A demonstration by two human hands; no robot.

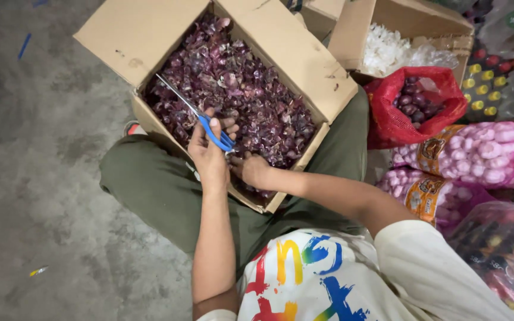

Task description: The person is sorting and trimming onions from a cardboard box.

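The left hand gripped blue-handled scissors over a cardboard box of purple onion skins on the person's lap. The right hand dug into the skins, grip hidden. A red mesh bag held onions.

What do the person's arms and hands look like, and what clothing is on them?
Both forearms are bare, and the left hand and right hand wear no gloves. No rings, watch or bracelet can be seen. The right arm comes out of a short white sleeve, part of a white shirt with a colourful painted print.
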